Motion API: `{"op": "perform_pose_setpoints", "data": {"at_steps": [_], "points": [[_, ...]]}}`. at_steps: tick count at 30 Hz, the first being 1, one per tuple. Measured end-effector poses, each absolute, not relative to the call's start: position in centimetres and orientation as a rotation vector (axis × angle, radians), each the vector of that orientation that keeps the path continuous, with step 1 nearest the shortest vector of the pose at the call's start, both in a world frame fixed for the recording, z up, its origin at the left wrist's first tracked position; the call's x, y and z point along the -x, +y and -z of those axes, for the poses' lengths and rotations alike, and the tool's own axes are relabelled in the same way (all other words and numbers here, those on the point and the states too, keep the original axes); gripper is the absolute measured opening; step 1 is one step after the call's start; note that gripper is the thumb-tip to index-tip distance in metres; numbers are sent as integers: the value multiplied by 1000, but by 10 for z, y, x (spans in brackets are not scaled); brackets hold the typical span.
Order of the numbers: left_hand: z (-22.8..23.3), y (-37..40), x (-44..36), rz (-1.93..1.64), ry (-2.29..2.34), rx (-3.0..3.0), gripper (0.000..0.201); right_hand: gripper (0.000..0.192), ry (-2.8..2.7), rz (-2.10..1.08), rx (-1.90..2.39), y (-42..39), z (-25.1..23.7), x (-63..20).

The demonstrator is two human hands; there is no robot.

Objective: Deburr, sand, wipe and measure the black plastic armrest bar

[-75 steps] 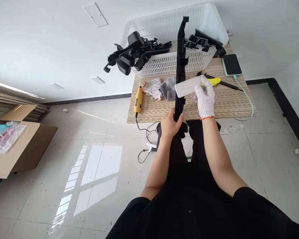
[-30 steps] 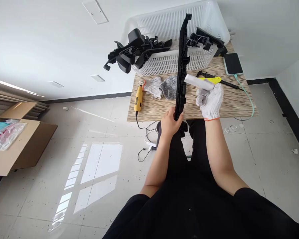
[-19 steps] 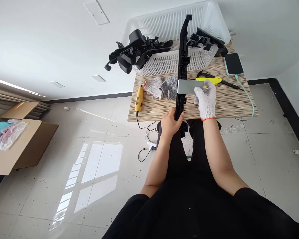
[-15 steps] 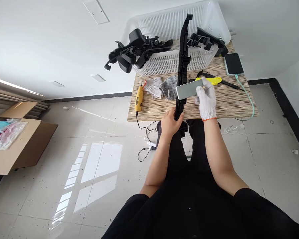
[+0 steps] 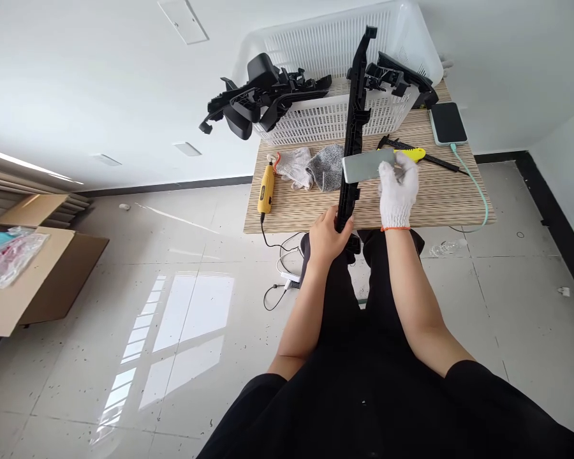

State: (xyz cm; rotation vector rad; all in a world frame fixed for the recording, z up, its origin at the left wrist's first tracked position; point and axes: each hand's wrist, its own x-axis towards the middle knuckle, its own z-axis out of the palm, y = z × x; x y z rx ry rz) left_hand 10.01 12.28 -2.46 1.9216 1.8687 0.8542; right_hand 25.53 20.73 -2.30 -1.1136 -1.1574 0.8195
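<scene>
My bare left hand (image 5: 331, 234) is closed around the lower end of a long black plastic trim strip (image 5: 355, 121). The strip stands steeply up from the table's front edge, its top in front of the white basket. In a white knit glove, my right hand (image 5: 398, 191) grips one end of a flat grey rectangular block (image 5: 367, 167). The block's other end lies across the strip; whether it touches cannot be made out. Behind my right hand lies a yellow utility knife (image 5: 415, 154), partly hidden, beside a black caliper (image 5: 442, 164).
A white slotted basket (image 5: 310, 124) holds several black plastic parts (image 5: 261, 95). On the wood-grain table (image 5: 296, 213) lie a yellow rotary tool (image 5: 266, 189), a white glove (image 5: 296, 167), a grey cloth (image 5: 326, 167) and a phone (image 5: 448, 123) on a cable. An open carton (image 5: 62, 274) stands left.
My right hand has shifted slightly right and up with the grey block, which is now nearer level. The strip's top leans a little further right. My left hand keeps its grip.
</scene>
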Motion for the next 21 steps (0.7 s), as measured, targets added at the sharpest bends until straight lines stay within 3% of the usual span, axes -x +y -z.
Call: {"op": "perform_pose_setpoints", "data": {"at_steps": [17, 21], "points": [[25, 123, -100, -851, 1882, -1911, 30, 51, -1078, -699, 1131, 205, 24, -250], [25, 124, -100, -841, 1879, -1917, 31, 57, -1185, -867, 1098, 204, 24, -250]]}}
